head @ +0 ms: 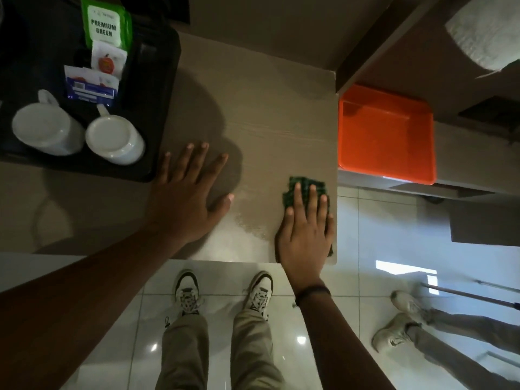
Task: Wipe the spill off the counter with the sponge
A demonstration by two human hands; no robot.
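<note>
One counter [261,114] fills the upper left and centre, its right front corner near the right hand. One black tray [157,88] sits on the counter's left part and holds two white mugs, upside down: one [46,129] at the left and one [114,139] just beside it. Behind the mugs lie three sachets: one green [105,22], one white [108,61], one blue-and-white [90,85]. One orange bin [387,133] stands off the counter's right edge, at a lower level. One left hand [187,192] lies flat on the counter, fingers spread, gripping nothing. One right hand [306,235] presses flat on one green sponge [305,184], fingers extended over it, at the counter's right front corner. One wet patch [250,215] lies on the counter between the two hands.
</note>
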